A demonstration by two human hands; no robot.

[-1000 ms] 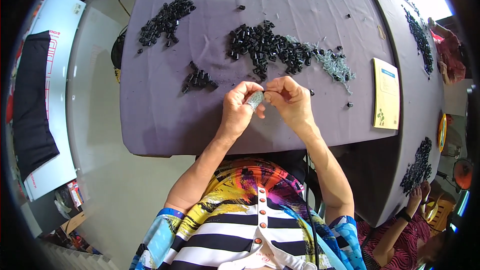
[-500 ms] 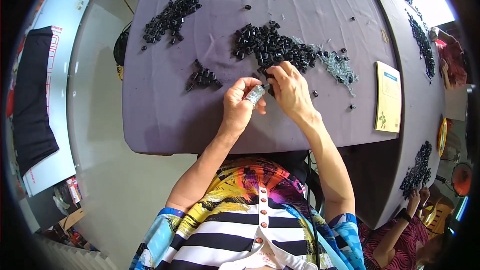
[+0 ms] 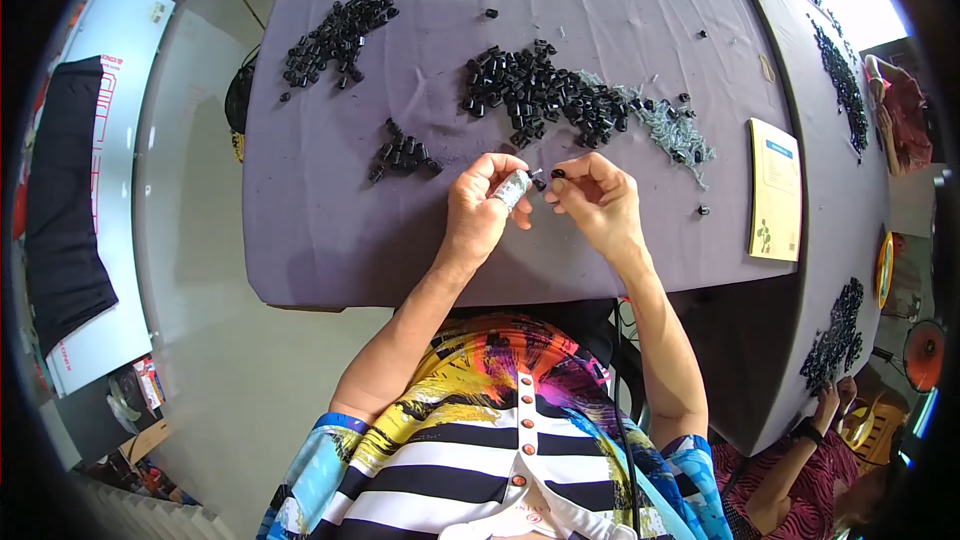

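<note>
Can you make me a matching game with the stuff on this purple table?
Things:
1. small silvery tube
2. tiny black piece
3. yellow booklet
4. big pile of black pieces

Places:
A. flat on the table's right side
B. in the left hand
C. middle of the table, beyond both hands
D. at the right hand's fingertips

Pairs: 1-B, 2-D, 3-A, 4-C

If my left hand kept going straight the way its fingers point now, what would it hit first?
Most likely the right hand: the left hand points its small silvery piece at the small black part in the right fingertips, already almost touching, though depth is unclear.
</note>
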